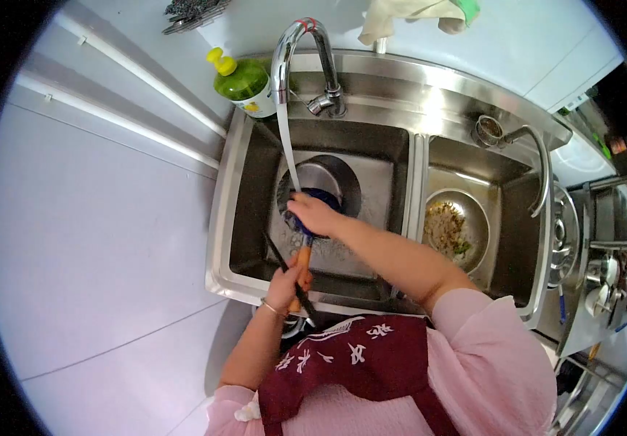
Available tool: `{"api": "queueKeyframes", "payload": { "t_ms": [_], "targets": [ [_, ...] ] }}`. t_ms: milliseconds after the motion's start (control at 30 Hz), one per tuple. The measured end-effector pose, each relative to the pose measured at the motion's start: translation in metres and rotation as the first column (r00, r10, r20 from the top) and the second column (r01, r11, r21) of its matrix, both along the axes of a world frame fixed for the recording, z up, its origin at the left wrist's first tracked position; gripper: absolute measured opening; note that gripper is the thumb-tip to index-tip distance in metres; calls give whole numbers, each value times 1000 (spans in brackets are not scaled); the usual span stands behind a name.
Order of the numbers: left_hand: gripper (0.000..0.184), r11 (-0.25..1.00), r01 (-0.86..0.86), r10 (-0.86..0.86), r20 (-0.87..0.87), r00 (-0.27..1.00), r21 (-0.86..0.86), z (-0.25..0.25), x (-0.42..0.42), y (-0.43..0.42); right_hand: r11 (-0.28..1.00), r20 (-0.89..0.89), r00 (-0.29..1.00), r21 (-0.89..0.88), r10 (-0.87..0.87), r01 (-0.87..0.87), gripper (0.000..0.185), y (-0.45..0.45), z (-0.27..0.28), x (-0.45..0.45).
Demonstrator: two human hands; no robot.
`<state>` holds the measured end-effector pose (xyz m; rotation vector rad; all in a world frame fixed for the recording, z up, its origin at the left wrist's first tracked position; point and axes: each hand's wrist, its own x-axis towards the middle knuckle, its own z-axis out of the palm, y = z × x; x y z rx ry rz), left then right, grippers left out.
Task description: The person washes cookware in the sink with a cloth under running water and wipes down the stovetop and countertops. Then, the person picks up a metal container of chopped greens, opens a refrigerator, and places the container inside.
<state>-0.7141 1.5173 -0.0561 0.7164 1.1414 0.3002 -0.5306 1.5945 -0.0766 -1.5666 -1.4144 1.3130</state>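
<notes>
My left hand (288, 285), with a bracelet at the wrist, is closed round the orange handle (304, 258) of a utensil, near the sink's front edge. A long dark rod (278, 254) crosses the same hand at a slant. Over the left basin, my right hand (315, 214) is closed at the utensil's dark blue end (320, 195); its fingertips are partly hidden, and whether that blue part is a head or a cloth I cannot tell. Water (288, 145) runs from the faucet (280, 73) onto this spot. Beneath lies a round metal pot (342, 174).
In the right basin sits a metal bowl (482, 218) with brown and green food scraps. A green soap bottle (244, 80) with a yellow pump stands at the back left. A small strainer cup (488, 128) and a second spout (544, 160) are at the right.
</notes>
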Motion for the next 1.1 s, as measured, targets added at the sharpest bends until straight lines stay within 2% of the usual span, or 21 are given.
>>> {"api": "queueKeyframes", "payload": {
  "t_ms": [67,100,133,167,200,233,300,333,367,400,433,500,533,600,667,733,867,933,1000,1067,1100],
  "targets": [
    [36,993,-73,81,88,993,-88,6,-9,5,956,-143,957,185,254,-226,44,6,-50,5],
    [36,980,-105,137,186,973,-171,11,-11,5,931,-32,930,-10,365,-365,44,4,-49,10],
    [36,958,-130,202,278,939,-256,13,-13,4,929,-32,929,-11,369,-369,44,6,-40,19],
    [33,958,-128,202,285,937,-258,12,-13,2,761,108,754,-118,648,-638,41,13,-31,31],
    [33,957,-128,203,285,937,-259,11,-14,0,519,203,480,-260,854,-814,38,19,-17,39],
    [32,952,-124,210,307,928,-279,10,-15,-2,520,202,481,-261,853,-813,38,22,1,43],
    [31,947,-117,218,330,919,-298,6,-15,-7,393,503,-63,-741,862,-544,36,27,31,48],
    [32,943,-107,216,336,917,-314,4,-12,-10,393,503,-63,-742,862,-543,36,30,23,50],
    [32,939,-97,214,341,915,-331,2,-11,-13,643,780,-23,-532,625,-551,33,32,6,51],
    [32,939,-97,215,341,915,-331,4,-8,-13,801,953,15,-246,303,-545,30,34,-6,52],
    [32,939,-94,218,360,907,-332,6,-5,-11,800,953,14,-246,302,-547,30,39,-11,51],
    [31,935,-81,218,383,898,-345,9,-4,-5,836,911,408,178,59,-520,31,49,-17,45],
    [31,936,-82,219,382,898,-343,10,-4,-3,835,911,409,181,58,-520,31,53,-19,37],
    [29,959,-34,125,311,942,-281,14,-4,-1,962,722,677,59,144,-267,34,58,-24,17],
    [27,962,-33,119,311,943,-271,12,-5,-2,914,593,711,-121,379,-387,40,56,-26,-3],
    [26,965,-24,111,320,941,-263,9,-6,-2,934,390,860,0,329,-357,46,37,-42,-12],
    [24,971,-91,157,302,940,-223,9,-14,0,837,360,770,-62,527,-544,48,34,-51,-3],
    [25,993,-113,115,57,992,-45,18,-13,4,631,368,516,-379,774,-677,46,35,-19,9],
    [28,995,-71,70,21,997,66,16,-18,13,679,492,487,-367,722,-636,38,19,2,26],
    [31,963,67,-16,-192,981,262,12,-23,19,895,655,645,-112,394,-433,26,8,6,43],
    [29,950,95,-23,-233,972,299,6,-26,22,895,660,641,-112,392,-432,26,4,9,55]
  ]
}}
